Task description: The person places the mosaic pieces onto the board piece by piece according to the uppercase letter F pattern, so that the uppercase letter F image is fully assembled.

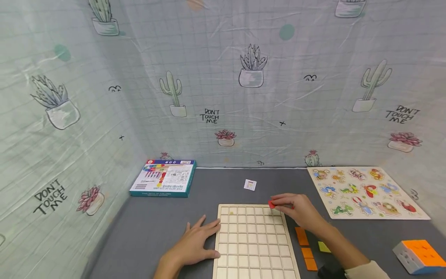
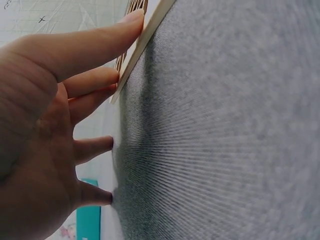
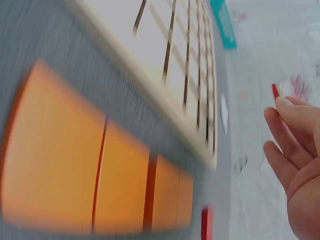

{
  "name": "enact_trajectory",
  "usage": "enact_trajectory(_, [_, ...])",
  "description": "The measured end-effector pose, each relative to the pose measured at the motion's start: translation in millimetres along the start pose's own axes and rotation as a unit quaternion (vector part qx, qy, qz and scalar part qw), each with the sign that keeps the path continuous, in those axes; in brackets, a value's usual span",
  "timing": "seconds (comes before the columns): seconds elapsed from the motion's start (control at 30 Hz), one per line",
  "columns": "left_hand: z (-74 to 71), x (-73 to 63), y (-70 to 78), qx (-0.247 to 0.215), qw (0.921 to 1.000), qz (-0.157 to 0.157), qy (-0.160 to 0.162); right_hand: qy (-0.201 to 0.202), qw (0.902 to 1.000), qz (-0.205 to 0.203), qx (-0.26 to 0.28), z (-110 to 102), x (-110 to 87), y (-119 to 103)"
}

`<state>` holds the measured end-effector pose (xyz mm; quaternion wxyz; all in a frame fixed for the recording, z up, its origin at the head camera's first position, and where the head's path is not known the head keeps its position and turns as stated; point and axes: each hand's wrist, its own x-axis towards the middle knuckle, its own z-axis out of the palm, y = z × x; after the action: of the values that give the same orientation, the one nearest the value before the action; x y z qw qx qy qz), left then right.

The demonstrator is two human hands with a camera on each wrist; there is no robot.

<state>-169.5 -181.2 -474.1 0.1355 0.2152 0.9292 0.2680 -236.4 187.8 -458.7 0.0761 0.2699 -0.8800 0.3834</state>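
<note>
The right hand (image 1: 300,212) pinches a red tile (image 1: 271,204) between its fingers, at the far right corner of the board (image 1: 252,239). The left hand (image 1: 195,241) has its fingers spread and touches the board's left edge. Orange tiles (image 1: 302,236) lie on the bench (image 1: 153,224) beside the board's right edge.

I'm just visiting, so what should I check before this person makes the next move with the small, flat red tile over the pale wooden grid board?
1. Small, flat red tile held: ok; the right hand pinches it.
2. Pale wooden grid board steadied: ok; the left hand touches its left edge.
3. Red tile lined up with one square cell: cannot tell; it is near the board's far right corner.
4. Red tile laid down: not ok; it is in the hand.
5. Flat orange tiles off the board: ok; they lie beside its right edge.
</note>
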Motion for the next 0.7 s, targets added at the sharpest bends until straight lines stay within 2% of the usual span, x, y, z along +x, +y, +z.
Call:
enact_trajectory(0.13, [-0.1,1.3,1.8,0.008,1.0,0.003,0.003,-0.004,0.9978,0.023,0.061,12,3.0,-17])
enact_trajectory(0.27, [-0.4,1.4,2.7,0.013,0.9999,-0.001,0.005,-0.001,0.996,0.038,0.081,24,9.3,-31])
enact_trajectory(0.47, [-1.0,1.3,3.5,0.014,0.9998,-0.007,0.01,-0.001,0.9964,0.05,0.069,43,19.4,-43])
enact_trajectory(0.7, [-2.1,0.1,5.7,0.014,0.9998,-0.015,0.009,-0.006,0.9973,0.052,0.051,67,26.6,-45])
